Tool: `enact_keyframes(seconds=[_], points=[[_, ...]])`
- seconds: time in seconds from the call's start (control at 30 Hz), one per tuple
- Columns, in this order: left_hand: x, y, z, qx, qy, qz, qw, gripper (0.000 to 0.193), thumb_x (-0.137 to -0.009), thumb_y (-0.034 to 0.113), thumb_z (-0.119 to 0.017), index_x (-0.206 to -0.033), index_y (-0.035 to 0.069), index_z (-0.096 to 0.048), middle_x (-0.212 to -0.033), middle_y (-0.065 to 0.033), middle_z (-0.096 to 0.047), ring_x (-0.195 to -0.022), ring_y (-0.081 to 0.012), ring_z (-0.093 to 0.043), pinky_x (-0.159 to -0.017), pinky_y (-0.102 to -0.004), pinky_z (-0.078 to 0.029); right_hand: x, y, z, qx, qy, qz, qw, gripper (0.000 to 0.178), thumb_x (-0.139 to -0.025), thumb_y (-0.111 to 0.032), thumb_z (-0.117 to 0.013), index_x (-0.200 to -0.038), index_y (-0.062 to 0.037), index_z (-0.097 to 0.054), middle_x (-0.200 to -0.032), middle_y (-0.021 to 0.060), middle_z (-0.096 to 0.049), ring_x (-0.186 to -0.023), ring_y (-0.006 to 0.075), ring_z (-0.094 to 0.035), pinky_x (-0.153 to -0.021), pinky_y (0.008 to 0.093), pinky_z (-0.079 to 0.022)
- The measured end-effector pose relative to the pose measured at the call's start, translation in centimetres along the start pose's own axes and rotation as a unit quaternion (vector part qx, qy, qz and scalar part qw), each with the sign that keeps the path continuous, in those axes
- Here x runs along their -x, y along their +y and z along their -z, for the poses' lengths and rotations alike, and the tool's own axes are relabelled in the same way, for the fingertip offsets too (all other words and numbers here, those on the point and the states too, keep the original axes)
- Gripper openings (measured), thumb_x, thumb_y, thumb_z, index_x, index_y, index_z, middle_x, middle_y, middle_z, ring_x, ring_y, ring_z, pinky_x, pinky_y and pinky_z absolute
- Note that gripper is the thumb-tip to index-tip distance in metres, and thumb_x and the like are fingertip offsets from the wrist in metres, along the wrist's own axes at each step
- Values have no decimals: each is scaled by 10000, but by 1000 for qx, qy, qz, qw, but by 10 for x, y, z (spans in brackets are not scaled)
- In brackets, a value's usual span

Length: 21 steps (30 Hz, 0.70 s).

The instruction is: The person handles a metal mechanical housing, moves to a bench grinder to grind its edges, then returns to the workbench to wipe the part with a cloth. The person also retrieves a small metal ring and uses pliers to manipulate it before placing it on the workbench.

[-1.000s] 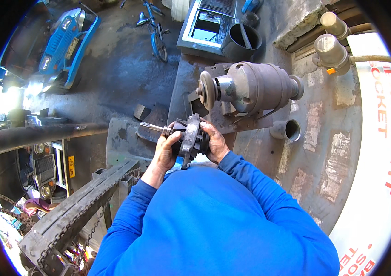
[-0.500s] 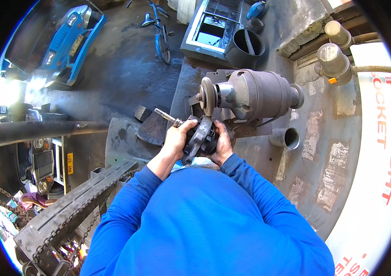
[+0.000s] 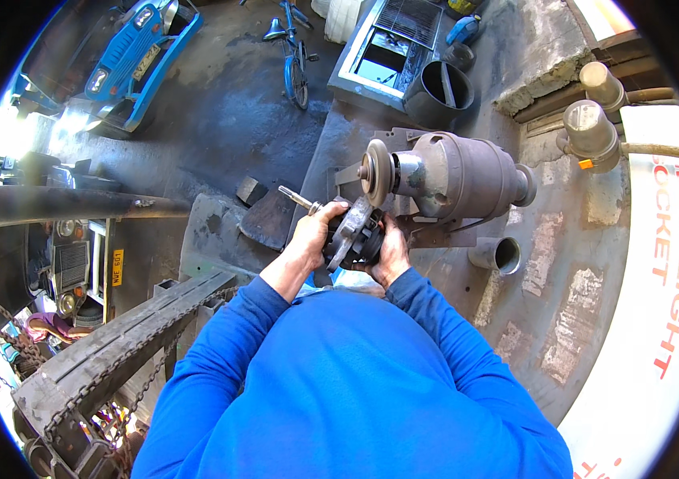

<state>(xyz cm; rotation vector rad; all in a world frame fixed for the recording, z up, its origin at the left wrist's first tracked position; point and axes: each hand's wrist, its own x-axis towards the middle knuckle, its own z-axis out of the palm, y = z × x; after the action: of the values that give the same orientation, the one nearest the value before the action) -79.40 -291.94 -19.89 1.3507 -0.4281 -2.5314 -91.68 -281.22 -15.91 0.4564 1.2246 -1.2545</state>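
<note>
Between both hands is a dark, greasy metal housing [image 3: 349,230] with a thin splined shaft [image 3: 294,195] sticking out at its upper left. My left hand [image 3: 304,246] is closed on its left side, thumb along the top. On the opposite side, my right hand [image 3: 392,254] is wrapped round the dark rounded part. The housing's upper edge lies right at the lower rim of a grinding wheel [image 3: 378,172]; whether they touch I cannot tell. That wheel is on the left end of a grey bench grinder [image 3: 467,177]. My fingers underneath the housing are hidden.
A short open pipe [image 3: 505,255] lies right of the grinder. Behind it stands a black bucket [image 3: 427,100]. A steel beam with chains [image 3: 116,351] is at lower left, and a thick dark pipe [image 3: 76,203] crosses the left. Farther off are a blue bicycle [image 3: 294,68] and a blue vehicle front [image 3: 128,60].
The whole view has shifted slightly, so the grinder and background appear a little lower and farther right. Both hands keep their hold on the housing, which is slightly turned beside the wheel.
</note>
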Motion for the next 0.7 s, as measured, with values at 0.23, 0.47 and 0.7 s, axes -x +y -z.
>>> enact_keyframes(seconds=[0.23, 0.47, 0.7], points=[[31, 0, 16, -49, -57, -103, 992, 435, -864, 228, -796, -1221, 15, -671, -1040, -92, -733, -897, -194, -712, -836, -359, -598, -9, 23, 12, -69, -120, 79, 987, 609, -1102, -567, -336, -1415, -117, -601, -1298, 109, -716, -1182, 281, -701, -1021, 555, -554], [56, 5, 26, -291, -68, -292, 909, 997, -646, 296, -961, -1481, -11, -511, -1312, -146, -664, -1220, -247, -636, -1112, -383, -478, -21, 28, 25, -131, -225, -29, 965, 690, -1057, -638, -444, -1433, -83, -611, -1379, 127, -686, -1245, 316, -665, -1117, 517, -494], [50, 5, 19, -335, -107, -302, 886, 1049, -612, 319, -975, -1499, 16, -503, -1331, -156, -645, -1229, -251, -625, -1119, -396, -472, -15, 22, 27, -126, -211, -8, 969, 637, -1058, -599, -459, -1420, -104, -631, -1374, 118, -693, -1231, 316, -670, -1113, 526, -492]])
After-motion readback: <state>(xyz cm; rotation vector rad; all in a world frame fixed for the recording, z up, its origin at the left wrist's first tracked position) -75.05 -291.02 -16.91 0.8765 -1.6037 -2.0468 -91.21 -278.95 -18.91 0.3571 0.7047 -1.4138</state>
